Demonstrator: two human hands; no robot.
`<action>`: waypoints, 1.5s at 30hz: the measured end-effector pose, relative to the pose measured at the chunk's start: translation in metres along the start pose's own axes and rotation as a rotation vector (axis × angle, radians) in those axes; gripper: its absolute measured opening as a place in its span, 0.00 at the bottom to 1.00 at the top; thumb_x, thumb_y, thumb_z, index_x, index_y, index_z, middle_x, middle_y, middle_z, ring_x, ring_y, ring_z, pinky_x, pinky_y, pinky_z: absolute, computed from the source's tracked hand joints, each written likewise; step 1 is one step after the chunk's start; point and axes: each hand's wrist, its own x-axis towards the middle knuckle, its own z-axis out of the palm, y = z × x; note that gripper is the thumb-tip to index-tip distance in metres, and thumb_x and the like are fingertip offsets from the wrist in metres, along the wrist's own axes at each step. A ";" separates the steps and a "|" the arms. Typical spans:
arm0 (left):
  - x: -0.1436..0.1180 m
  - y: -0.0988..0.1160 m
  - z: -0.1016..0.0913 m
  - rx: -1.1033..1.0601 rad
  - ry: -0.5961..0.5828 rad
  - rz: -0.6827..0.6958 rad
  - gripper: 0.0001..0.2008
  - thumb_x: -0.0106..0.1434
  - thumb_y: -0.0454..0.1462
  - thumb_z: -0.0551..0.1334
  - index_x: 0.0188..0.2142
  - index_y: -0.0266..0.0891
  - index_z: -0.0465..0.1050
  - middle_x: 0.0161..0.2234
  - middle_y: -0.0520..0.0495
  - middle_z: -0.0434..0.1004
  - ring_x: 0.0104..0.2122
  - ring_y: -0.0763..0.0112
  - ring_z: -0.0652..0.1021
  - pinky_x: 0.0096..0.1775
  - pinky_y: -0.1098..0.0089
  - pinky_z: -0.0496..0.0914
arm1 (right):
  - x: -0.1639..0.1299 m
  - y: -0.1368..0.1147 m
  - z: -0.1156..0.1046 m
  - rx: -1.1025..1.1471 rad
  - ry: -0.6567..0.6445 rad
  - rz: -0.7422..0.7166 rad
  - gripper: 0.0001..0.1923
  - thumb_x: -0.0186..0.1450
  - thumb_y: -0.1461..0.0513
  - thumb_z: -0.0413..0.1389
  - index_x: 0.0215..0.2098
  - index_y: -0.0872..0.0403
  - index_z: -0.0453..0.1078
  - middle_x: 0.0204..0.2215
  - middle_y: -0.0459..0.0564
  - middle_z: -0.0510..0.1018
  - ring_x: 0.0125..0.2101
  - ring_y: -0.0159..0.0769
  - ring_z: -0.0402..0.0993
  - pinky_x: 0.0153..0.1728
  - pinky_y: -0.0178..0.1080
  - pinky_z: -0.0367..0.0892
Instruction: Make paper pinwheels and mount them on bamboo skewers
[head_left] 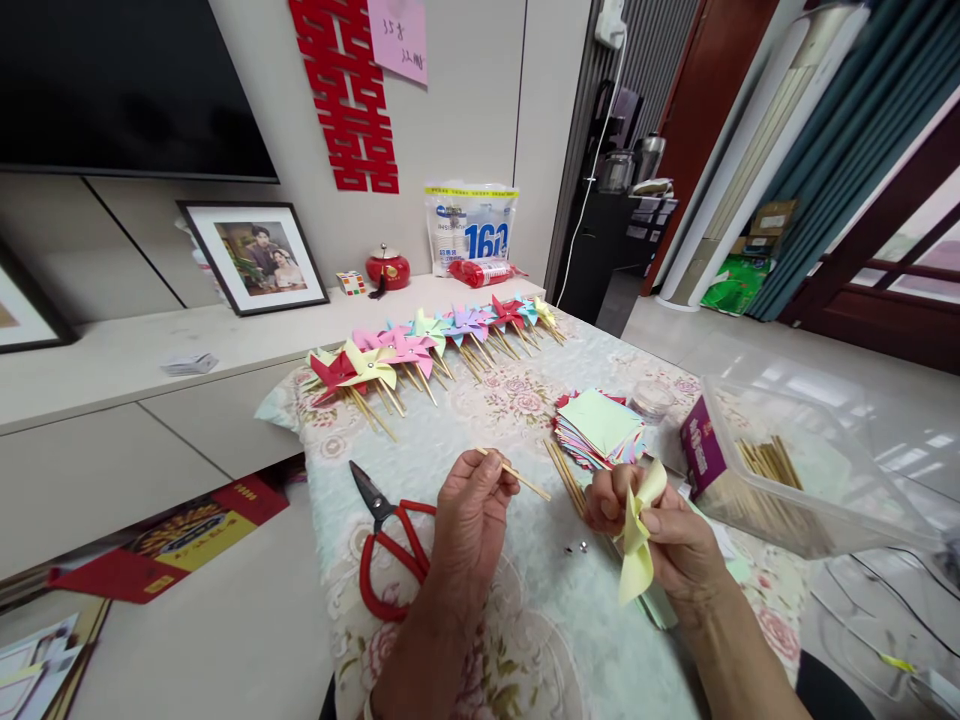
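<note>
Between the thumb and fingers of my left hand (pixel 480 500) is a thin wooden stick (pixel 527 482), its tip pointing to the right. My right hand (pixel 675 535) pinches a yellow paper pinwheel (pixel 640 530) with folded blades, held above the table. Stick and pinwheel are apart. Two small metal pieces (pixel 576 548) lie on the cloth between my hands. Left of my left hand rest red-handled scissors (pixel 391 540) with dark blades. Beyond my right hand sit a stack of coloured paper squares (pixel 600 425) and some loose wooden sticks (pixel 564 475).
A row of paper pinwheels on sticks (pixel 405 348) lies along the table's far edge. At the right stands a clear plastic box (pixel 795 500) holding wooden sticks (pixel 771 462). A small round clear container (pixel 652 398) is beside the paper stack. The floral tablecloth (pixel 517 395) covers the table.
</note>
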 end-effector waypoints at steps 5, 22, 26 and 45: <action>-0.001 -0.001 0.000 0.041 0.008 0.005 0.18 0.42 0.36 0.78 0.25 0.36 0.69 0.24 0.54 0.74 0.23 0.77 0.73 0.28 0.74 0.69 | -0.001 0.001 -0.002 0.004 -0.012 0.017 0.14 0.45 0.58 0.71 0.25 0.53 0.73 0.25 0.48 0.73 0.24 0.34 0.63 0.28 0.39 0.58; 0.001 -0.022 -0.006 0.506 0.046 -0.074 0.13 0.46 0.39 0.74 0.29 0.34 0.78 0.23 0.47 0.79 0.21 0.73 0.75 0.24 0.74 0.68 | -0.003 -0.006 -0.007 0.002 -0.086 -0.151 0.25 0.51 0.50 0.67 0.15 0.50 0.56 0.13 0.40 0.59 0.13 0.26 0.46 0.20 0.38 0.53; 0.012 -0.035 -0.007 0.688 0.103 -0.091 0.09 0.46 0.35 0.73 0.27 0.36 0.78 0.20 0.48 0.78 0.18 0.73 0.75 0.21 0.75 0.66 | -0.003 -0.013 -0.007 0.019 0.010 -0.176 0.31 0.55 0.47 0.64 0.15 0.50 0.48 0.12 0.37 0.52 0.12 0.26 0.41 0.17 0.37 0.51; -0.007 -0.030 -0.004 0.628 -0.156 -0.029 0.24 0.64 0.53 0.57 0.37 0.33 0.79 0.35 0.38 0.81 0.34 0.63 0.78 0.32 0.69 0.70 | 0.008 0.002 -0.003 -0.123 0.210 -0.075 0.15 0.49 0.59 0.70 0.34 0.53 0.78 0.26 0.47 0.79 0.27 0.36 0.72 0.32 0.38 0.66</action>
